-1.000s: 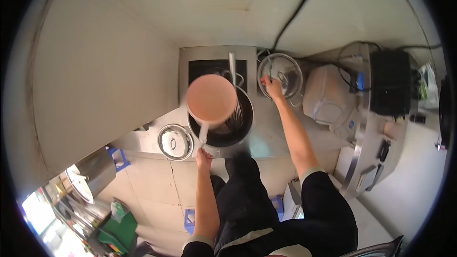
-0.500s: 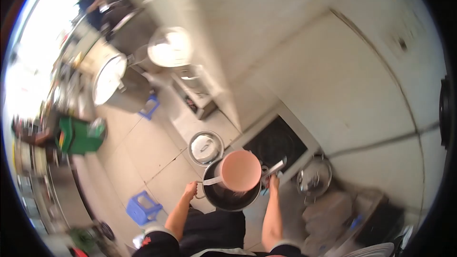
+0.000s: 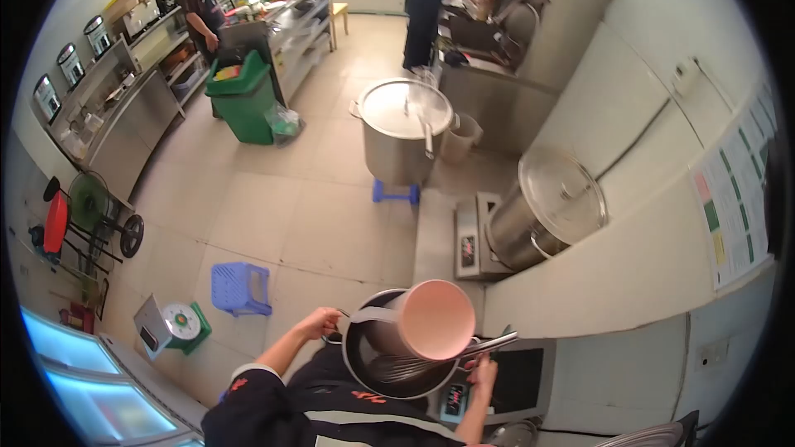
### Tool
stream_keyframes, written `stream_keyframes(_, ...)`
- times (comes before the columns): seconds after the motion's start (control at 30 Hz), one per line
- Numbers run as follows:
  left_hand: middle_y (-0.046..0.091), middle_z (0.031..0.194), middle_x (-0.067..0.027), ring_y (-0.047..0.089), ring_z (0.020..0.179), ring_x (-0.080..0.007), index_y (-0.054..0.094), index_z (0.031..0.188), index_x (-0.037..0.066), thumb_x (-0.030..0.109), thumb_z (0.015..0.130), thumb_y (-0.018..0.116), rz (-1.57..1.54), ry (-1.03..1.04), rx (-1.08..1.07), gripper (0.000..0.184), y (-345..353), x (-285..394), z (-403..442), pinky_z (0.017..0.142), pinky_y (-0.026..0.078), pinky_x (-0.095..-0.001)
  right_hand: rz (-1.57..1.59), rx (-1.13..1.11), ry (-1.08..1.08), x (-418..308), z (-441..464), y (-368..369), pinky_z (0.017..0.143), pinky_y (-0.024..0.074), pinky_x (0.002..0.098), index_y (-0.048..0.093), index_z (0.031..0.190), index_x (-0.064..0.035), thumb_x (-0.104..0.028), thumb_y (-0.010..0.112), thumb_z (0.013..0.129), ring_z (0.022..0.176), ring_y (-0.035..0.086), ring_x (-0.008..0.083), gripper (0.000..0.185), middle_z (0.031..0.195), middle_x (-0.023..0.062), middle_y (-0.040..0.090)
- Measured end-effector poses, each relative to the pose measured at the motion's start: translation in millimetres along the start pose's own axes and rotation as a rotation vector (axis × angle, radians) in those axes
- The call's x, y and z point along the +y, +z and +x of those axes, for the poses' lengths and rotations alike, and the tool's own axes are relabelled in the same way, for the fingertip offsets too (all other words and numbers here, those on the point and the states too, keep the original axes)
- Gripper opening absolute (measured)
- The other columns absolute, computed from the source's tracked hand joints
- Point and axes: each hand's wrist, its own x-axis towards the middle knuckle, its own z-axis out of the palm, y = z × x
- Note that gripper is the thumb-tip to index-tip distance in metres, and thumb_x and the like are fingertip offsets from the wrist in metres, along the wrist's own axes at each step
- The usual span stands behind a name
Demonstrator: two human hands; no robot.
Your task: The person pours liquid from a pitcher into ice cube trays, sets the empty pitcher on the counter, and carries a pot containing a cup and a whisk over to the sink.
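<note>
Both of my hands hold a dark-lined pot (image 3: 362, 348) in front of my body. My left hand (image 3: 321, 323) is closed around the loop handle on its left side. On the opposite side, my right hand (image 3: 483, 371) is closed at the rim, where the far handle is mostly hidden by the fingers. A pink plastic jug (image 3: 439, 320) lies tilted in the pot, its mouth facing up and its pale handle toward the left. Beside it rests a wire whisk (image 3: 404, 369), whose metal handle sticks out past the rim above my right hand.
A lidded stockpot (image 3: 399, 149) stands ahead on a blue stand (image 3: 396, 193). Another lidded pot (image 3: 530, 223) sits on a cooker at right. A blue stool (image 3: 240, 288), dial scale (image 3: 184, 323) and green bin (image 3: 248, 103) stand left. Two people (image 3: 201, 4) are farther back.
My view has swung left and up, from the wall and cooktop to the open kitchen floor. The pot stays in both hands, with the jug and whisk in it.
</note>
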Motion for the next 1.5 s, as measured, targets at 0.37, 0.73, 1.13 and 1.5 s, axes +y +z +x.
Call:
stream_keyframes(0.37, 0.027, 0.049, 0.0079, 0.018, 0.038, -0.0034, 0.044, 0.082, 0.007, 0.03, 0.088, 0.031, -0.299, 0.138, 0.029, 0.027, -186.0, 140.8, -59.7, 0.034, 0.017, -0.0178, -0.071, -0.211, -0.074, -161.5, 18.5, 277.8, 0.028, 0.0276, 0.0273, 0.051, 0.064, 0.0007, -0.033, 0.036, 0.083, 0.028, 0.032, 0.0116, 0.041, 0.045, 0.0061, 0.045)
stream_keyframes(0.73, 0.026, 0.046, 0.0079, 0.021, 0.035, -0.0031, 0.043, 0.075, 0.01, 0.028, 0.085, 0.038, -0.639, 0.335, 0.372, 0.021, -321.9, 221.6, -33.8, 0.032, 0.017, -0.0163, -0.323, -0.46, -0.262, -272.2, 55.0, 542.3, 0.032, 0.0338, 0.0275, 0.056, 0.073, -0.0029, -0.028, 0.039, 0.081, 0.035, 0.039, 0.0123, 0.032, 0.045, 0.002, 0.042)
stream_keyframes(1.13, 0.024, 0.043, 0.0084, 0.018, 0.031, -0.0025, 0.042, 0.071, 0.013, 0.027, 0.083, 0.037, -0.812, 0.439, 0.462, 0.019, -407.6, 441.3, 57.2, 0.028, 0.016, -0.0165, -0.522, -0.632, -0.406, -453.3, 183.1, 828.5, 0.044, 0.045, 0.0332, 0.06, 0.074, -0.0021, -0.031, 0.042, 0.075, 0.041, 0.053, 0.0238, 0.034, 0.053, 0.0127, 0.053)
stream_keyframes(1.5, 0.026, 0.045, 0.0088, 0.019, 0.033, -0.0023, 0.042, 0.071, 0.013, 0.028, 0.085, 0.036, -0.457, 0.402, 0.255, 0.021, -465.7, 785.5, 265.1, 0.029, 0.016, -0.0168, -0.195, -0.251, -0.241, -615.7, 358.0, 917.1, 0.039, 0.0421, 0.0303, 0.058, 0.069, -0.0023, -0.032, 0.042, 0.076, 0.037, 0.05, 0.0206, 0.035, 0.05, 0.0098, 0.052)
